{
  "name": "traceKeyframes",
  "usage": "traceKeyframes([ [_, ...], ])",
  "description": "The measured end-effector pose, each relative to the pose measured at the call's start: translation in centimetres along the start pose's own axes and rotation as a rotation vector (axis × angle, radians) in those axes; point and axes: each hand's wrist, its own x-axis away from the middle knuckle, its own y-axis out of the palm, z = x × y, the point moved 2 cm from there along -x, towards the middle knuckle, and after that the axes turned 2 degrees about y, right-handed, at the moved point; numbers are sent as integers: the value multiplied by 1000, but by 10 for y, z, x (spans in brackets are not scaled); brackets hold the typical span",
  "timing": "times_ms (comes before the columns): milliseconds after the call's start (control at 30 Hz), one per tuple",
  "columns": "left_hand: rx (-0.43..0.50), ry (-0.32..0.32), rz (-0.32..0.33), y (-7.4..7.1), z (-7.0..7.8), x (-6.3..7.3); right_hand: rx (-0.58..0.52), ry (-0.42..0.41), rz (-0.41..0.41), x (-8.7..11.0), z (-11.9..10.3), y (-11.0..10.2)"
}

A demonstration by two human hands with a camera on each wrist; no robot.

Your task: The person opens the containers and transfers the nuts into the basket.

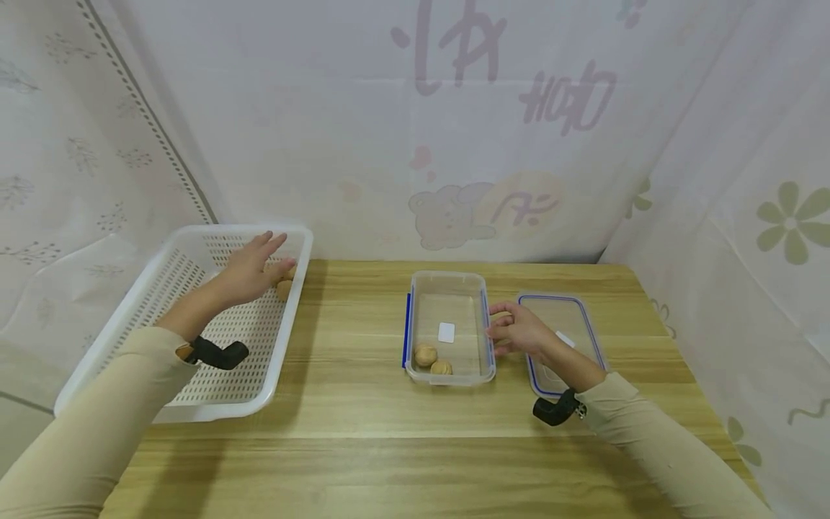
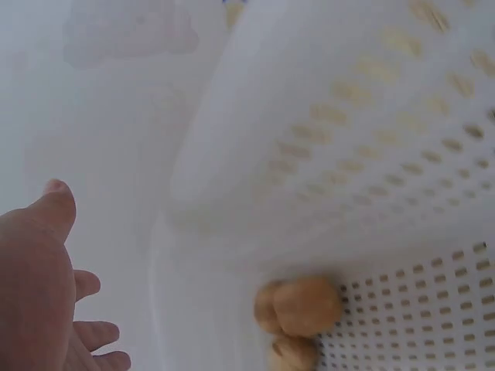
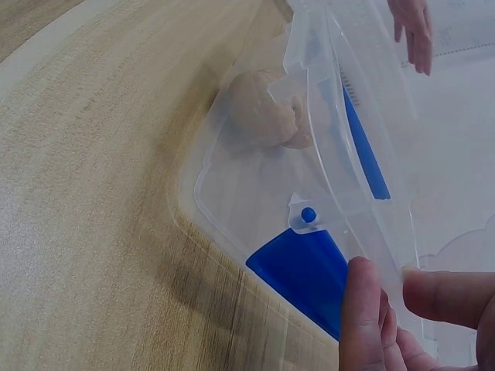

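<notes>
My left hand point(image 1: 249, 272) hovers over the far right part of a white perforated basket point(image 1: 288, 328), fingers spread and holding nothing. Beneath it, walnuts point(image 1: 284, 290) lie in the basket's corner; the left wrist view shows several walnuts point(image 2: 305, 307) huddled against the wall. My right hand point(image 1: 521, 331) grips the right rim of a clear plastic food box point(image 1: 447, 303), which has blue side clips. In the right wrist view the thumb point(image 3: 445, 295) and fingers pinch that rim. Two walnuts point(image 1: 426, 355) sit in the box's near left corner.
A clear lid point(image 1: 564, 311) with a blue seal lies right of the box, partly under my right forearm. The wooden table point(image 1: 363, 447) meets a patterned curtain point(image 1: 363, 173) at the back and sides. The basket stands at the left.
</notes>
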Motion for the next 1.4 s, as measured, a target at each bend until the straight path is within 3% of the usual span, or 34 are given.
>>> traceKeyframes([
  [533, -158, 91, -26, 12, 51, -2, 3, -8, -20, 1, -1, 2],
  [1033, -165, 227, -100, 34, 96, -20, 8, 3, -10, 0, -2, 1],
  [1400, -161, 331, -172, 59, 128, -34, -4, 2, -3, -2, -2, 1],
])
